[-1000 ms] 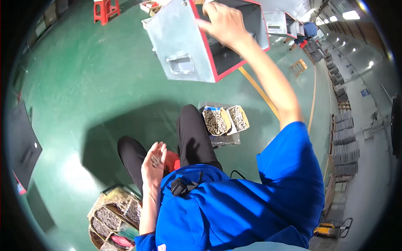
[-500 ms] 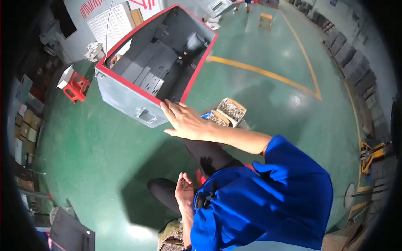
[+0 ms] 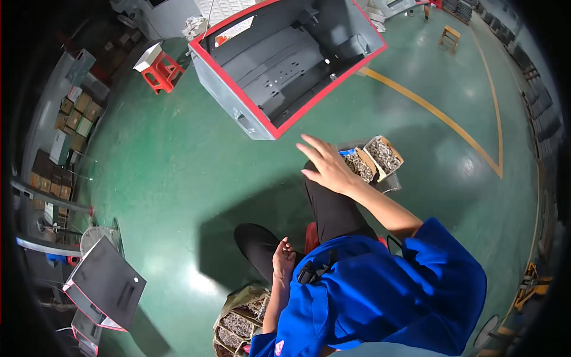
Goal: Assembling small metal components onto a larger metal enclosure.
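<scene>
The right hand (image 3: 326,168) is open, fingers spread, held in the air and touching nothing. The grey cabinet (image 3: 285,59), red-rimmed and open-topped, lies on the green floor (image 3: 166,172) just beyond its fingertips. Two boxes of screws (image 3: 372,159) sit immediately right of the right hand. The left hand (image 3: 283,259) rests on the knee, loosely curled around small parts. More boxes (image 3: 238,318) sit directly below the left hand.

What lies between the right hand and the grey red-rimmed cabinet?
In the head view, only bare green floor separates the right hand from the cabinet; the hand is spread open and empty.
</scene>
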Tool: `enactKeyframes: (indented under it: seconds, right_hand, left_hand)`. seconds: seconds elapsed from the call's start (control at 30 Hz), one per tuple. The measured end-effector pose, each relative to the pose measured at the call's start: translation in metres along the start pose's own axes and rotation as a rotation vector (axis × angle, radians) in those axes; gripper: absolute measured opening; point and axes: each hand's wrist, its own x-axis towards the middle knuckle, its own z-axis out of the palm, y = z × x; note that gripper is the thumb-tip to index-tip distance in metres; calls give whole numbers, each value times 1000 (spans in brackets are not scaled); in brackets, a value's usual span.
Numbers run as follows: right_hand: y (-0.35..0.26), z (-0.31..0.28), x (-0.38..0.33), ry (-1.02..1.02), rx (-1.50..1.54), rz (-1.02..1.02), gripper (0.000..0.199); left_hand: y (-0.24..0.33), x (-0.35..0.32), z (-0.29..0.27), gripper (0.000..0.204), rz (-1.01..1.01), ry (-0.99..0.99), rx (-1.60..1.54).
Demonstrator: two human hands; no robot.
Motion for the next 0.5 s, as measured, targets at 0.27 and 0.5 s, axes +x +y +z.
enactKeyframes:
  seconds: [0.27, 0.5]
  right_hand:
    - [133, 48, -98, -118, -121, 432, 33]
    - [157, 89, -137, -243, -327, 594, 41]
  left_hand:
    - [-9, 20, -8, 21, -49, 19, 140]
    - [-15, 37, -8, 25, -46, 7, 368]
